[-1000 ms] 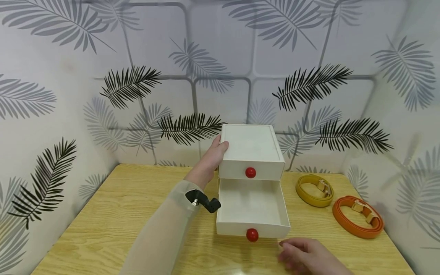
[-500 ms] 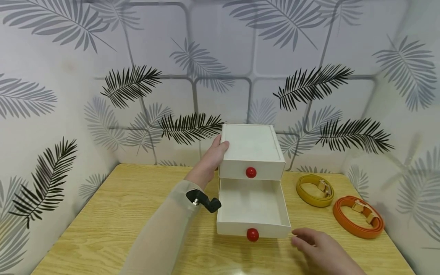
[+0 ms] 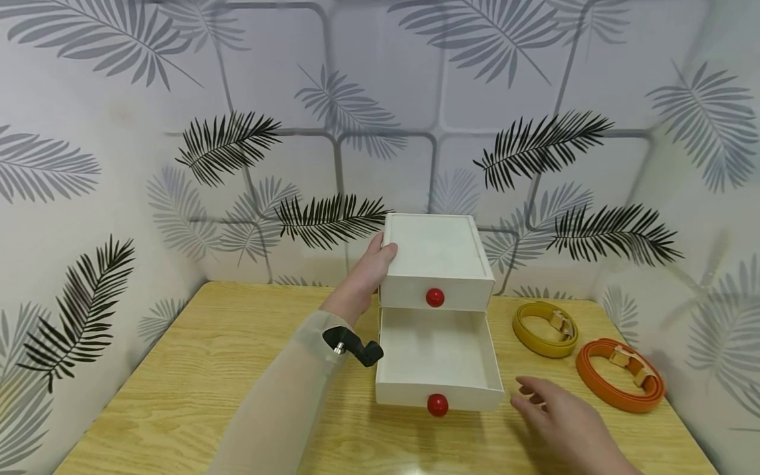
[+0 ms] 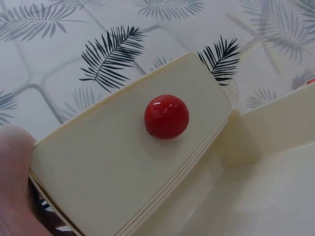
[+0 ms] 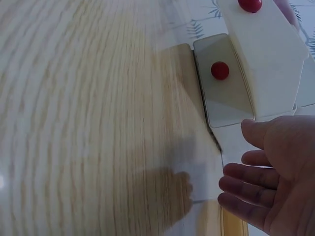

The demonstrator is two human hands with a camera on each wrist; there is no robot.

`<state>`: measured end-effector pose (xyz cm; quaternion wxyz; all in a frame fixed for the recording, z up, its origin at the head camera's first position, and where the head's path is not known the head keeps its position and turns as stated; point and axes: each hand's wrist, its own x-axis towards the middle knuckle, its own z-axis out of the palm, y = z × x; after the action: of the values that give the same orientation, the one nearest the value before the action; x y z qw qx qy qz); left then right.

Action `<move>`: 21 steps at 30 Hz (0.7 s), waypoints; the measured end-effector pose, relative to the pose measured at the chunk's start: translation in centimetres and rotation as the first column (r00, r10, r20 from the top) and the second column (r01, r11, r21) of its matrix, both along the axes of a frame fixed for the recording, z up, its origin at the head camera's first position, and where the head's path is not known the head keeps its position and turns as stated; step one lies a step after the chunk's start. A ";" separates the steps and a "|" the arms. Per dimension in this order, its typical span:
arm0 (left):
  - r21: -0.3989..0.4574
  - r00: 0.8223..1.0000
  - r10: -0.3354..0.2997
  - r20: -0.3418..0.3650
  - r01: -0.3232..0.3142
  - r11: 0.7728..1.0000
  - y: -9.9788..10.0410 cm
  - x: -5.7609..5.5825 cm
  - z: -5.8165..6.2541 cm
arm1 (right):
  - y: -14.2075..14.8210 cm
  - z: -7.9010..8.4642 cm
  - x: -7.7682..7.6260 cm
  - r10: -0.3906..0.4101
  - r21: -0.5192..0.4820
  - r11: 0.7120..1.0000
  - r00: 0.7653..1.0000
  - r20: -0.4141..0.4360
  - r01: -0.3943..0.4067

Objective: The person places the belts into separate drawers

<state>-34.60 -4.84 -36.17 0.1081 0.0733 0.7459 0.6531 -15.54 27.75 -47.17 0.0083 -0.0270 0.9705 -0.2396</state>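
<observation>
A white drawer box (image 3: 436,247) with two drawers stands on the wooden table. Its lower drawer (image 3: 410,394) is pulled out, with nothing inside, and carries a red knob (image 3: 437,405). The upper drawer, with its own red knob (image 4: 166,117), is in. My left hand (image 3: 366,270) holds the box at its left side, thumb over the top edge; the other fingers are mostly hidden. To the right of the pulled-out drawer, my right hand (image 3: 561,415) hovers above the table, apart from the drawer front. In the right wrist view its fingers (image 5: 251,182) are loosely extended and hold nothing.
Right of the box lie a coiled yellow belt (image 3: 545,348) and a coiled orange belt (image 3: 617,396), both with gold-coloured buckles. The wooden table (image 3: 237,356) meets leaf-patterned walls (image 3: 380,66) at the back and sides.
My right hand has moved right and slightly away from me, from below the drawer's front corner to beside it. The left hand, box and belts stay where they were.
</observation>
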 end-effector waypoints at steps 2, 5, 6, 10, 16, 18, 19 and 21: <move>0.001 1.000 -0.003 0.000 0.003 1.000 0.0 0.0 0.0 | 0.2 -0.2 -0.1 0.008 0.043 0.999 0.999 -0.048 -0.006; -0.002 1.000 -0.002 0.003 0.002 1.000 0.0 0.0 0.0 | 0.6 -0.5 -0.2 0.035 0.100 0.995 0.986 -0.161 -0.019; -0.002 1.000 -0.002 0.005 0.002 1.000 0.0 0.0 0.0 | 0.8 -0.6 -0.2 0.047 0.116 0.993 0.979 -0.198 -0.024; -0.006 1.000 0.000 0.013 0.000 1.000 0.0 0.0 0.0 | 1.3 -1.1 -0.6 0.091 0.174 0.984 0.939 -0.332 -0.034; -0.005 1.000 -0.002 0.008 0.003 1.000 0.0 0.0 0.0 | 2.3 -1.8 -1.6 0.174 0.250 0.967 0.844 -0.507 -0.049; -0.002 1.000 -0.001 0.007 0.001 1.000 0.0 0.0 0.0 | 2.6 -2.0 -2.0 0.197 0.262 0.963 0.814 -0.546 -0.057; 0.000 1.000 -0.002 0.006 0.002 1.000 0.0 0.0 0.0 | 2.8 -2.1 -2.2 0.204 0.266 0.962 0.805 -0.557 -0.060; 0.002 1.000 -0.003 0.007 0.003 1.000 0.0 -0.1 0.0 | 3.1 -2.2 -2.5 0.210 0.271 0.961 0.799 -0.563 -0.062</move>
<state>-34.66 -4.83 -36.13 0.1113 0.0722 0.7448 0.6539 -18.01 30.86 -49.36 -0.2708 -0.1684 0.9425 -0.0998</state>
